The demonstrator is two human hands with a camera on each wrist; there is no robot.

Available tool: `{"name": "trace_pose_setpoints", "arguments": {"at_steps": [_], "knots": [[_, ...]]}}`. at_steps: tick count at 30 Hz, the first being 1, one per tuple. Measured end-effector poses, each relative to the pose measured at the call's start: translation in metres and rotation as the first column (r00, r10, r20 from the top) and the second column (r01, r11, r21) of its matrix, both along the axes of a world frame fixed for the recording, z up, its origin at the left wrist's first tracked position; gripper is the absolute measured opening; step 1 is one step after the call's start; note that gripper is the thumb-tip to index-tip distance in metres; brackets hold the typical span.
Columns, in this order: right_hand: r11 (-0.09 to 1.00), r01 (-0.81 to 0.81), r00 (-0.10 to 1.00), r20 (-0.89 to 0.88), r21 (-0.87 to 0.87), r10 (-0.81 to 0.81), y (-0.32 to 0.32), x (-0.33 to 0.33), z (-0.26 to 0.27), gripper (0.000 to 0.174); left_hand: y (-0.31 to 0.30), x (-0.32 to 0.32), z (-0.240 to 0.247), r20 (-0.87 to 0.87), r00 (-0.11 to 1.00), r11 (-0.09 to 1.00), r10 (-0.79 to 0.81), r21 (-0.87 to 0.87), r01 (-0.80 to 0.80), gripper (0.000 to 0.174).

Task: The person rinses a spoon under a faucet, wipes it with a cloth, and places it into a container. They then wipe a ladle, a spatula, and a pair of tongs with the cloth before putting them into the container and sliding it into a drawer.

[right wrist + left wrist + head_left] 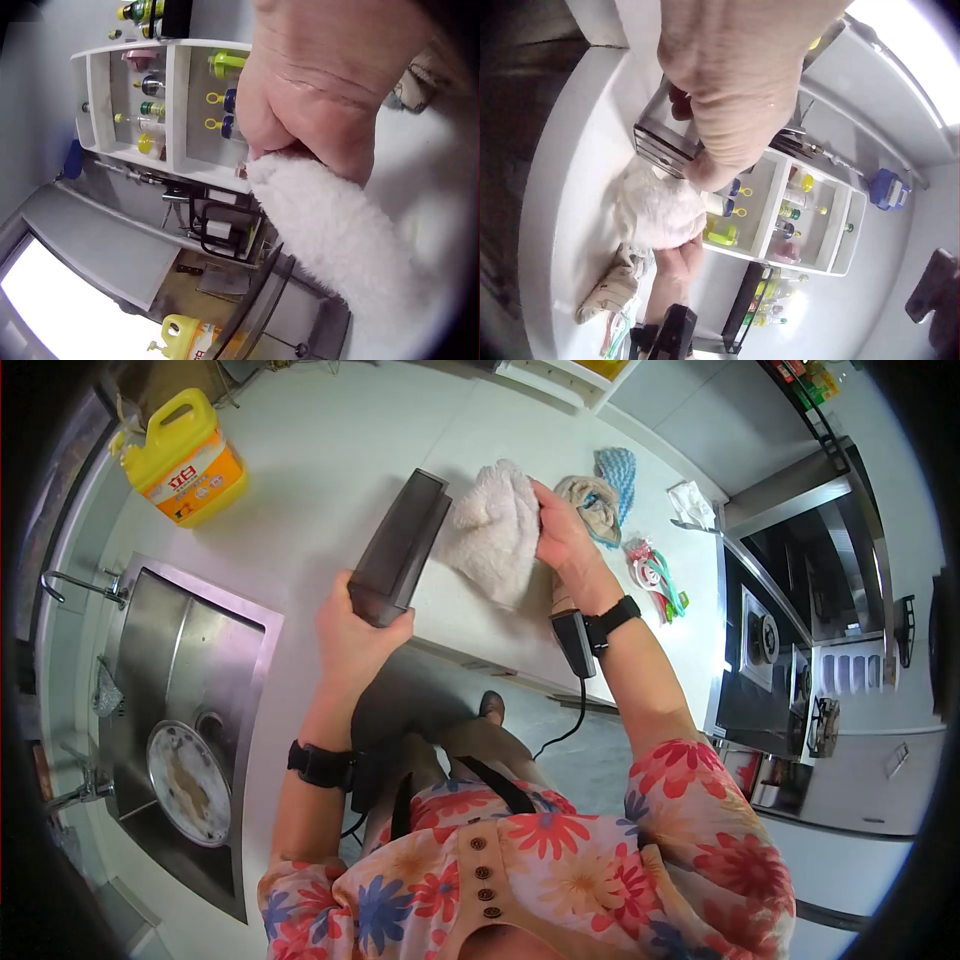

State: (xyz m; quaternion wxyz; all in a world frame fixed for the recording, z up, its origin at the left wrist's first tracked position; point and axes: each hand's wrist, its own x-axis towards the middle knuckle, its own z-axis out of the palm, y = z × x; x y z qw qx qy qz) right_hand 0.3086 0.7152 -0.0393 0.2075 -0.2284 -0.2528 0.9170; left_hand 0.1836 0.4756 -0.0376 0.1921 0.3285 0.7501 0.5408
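Note:
My left hand (358, 632) grips the near end of a long, dark translucent plastic box (398, 550), thumb on one side and fingers on the other. The box is tilted above the white counter. A fluffy white cloth (495, 532) hangs from my right hand (566, 540), just right of the box. In the right wrist view the cloth (330, 217) bunches under the fingers, which it partly hides. Seen from the left wrist, the ridged side of the box (660, 150) overlaps the cloth (660, 210).
A steel sink (215, 622) at the left holds a round lid-like dish (188, 785). Behind it stands a yellow detergent jug (190, 465). Folded rags (590, 508) and a small coloured bundle (655, 575) lie right of my right hand, before the stove (762, 638). Bottles fill a white wall shelf (769, 217).

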Motion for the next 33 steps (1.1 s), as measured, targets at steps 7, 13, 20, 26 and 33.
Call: {"name": "trace_pose_setpoints", "arguments": {"at_steps": [7,13,20,26,33], "knots": [[0.952,-0.243,0.967,0.126,0.184,0.222,0.014,0.022,-0.024,0.033,-0.006,-0.003,-0.002,-0.049,0.999,1.0,0.012,0.012,-0.011,0.041],[0.608,-0.459,0.738,0.659,0.648,-0.145,0.024,0.027,-0.024,0.042,-0.007,0.001,0.002,-0.052,0.999,1.0,0.004,0.009,-0.003,0.04],[0.37,-0.858,0.391,0.92,0.356,0.022,0.03,0.033,0.011,0.061,-0.007,0.001,0.003,-0.033,0.999,1.0,-0.003,0.026,0.003,0.04],[0.618,-0.604,0.736,0.649,0.503,0.19,0.041,0.054,0.033,0.041,-0.005,-0.001,0.0,-0.073,0.997,0.999,0.014,0.053,-0.01,0.044],[0.839,-0.282,0.956,0.212,0.465,0.204,0.027,0.06,0.001,0.033,-0.003,0.001,0.004,-0.03,0.999,0.999,-0.022,0.023,0.022,0.038]]}}
